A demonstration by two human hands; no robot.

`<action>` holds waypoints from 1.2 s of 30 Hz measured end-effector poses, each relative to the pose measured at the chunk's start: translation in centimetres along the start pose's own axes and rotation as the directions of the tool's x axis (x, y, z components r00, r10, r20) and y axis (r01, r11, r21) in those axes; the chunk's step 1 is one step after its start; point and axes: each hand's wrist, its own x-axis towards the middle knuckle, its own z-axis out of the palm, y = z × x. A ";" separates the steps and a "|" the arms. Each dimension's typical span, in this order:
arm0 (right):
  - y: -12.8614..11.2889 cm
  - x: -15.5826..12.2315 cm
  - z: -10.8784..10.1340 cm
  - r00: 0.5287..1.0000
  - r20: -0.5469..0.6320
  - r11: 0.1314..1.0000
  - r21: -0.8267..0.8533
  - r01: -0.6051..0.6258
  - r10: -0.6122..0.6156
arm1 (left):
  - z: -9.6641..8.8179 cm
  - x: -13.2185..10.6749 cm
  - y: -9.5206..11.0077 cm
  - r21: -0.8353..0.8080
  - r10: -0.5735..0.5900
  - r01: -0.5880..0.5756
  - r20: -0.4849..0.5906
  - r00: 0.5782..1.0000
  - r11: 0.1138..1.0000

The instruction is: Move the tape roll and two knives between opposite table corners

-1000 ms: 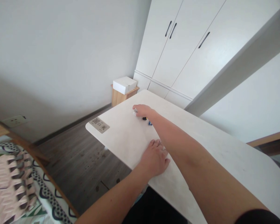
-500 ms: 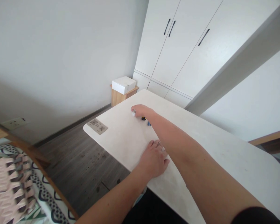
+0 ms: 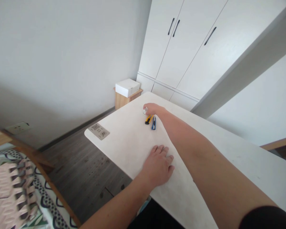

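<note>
My right hand reaches far across the white table and is closed on a small silvery object that shows at the fingertips. Just below that hand lie a yellow-and-black utility knife and a blue pen-like tool, side by side on the tabletop. My left hand lies flat on the table near its front edge, fingers stretched out and holding nothing.
A small sticker with a QR code sits at the table's left corner. Behind stand a wooden stool with a white box and white wardrobe doors. A patterned bed cover lies at the lower left.
My right hand has shifted a little to the right and farther back with the silvery object, uncovering the yellow knife and the blue tool. The left hand has stayed flat.
</note>
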 end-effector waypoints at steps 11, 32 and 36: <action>-0.1 0.4 0.9 0.997 0.042 0.997 -0.051 0.066 -0.064 | 0.4 0.1 -0.1 -0.009 0.006 -0.006 -0.020 1.000 1.000; 15.9 -32.2 9.6 0.817 0.194 0.830 0.025 -0.557 0.543 | 0.8 0.2 -0.4 0.086 0.045 -0.043 -0.020 0.999 0.995; 15.5 -36.7 11.2 0.801 0.179 0.799 0.105 -0.592 0.571 | 1.0 0.2 -0.6 0.108 0.079 -0.075 -0.035 0.996 0.991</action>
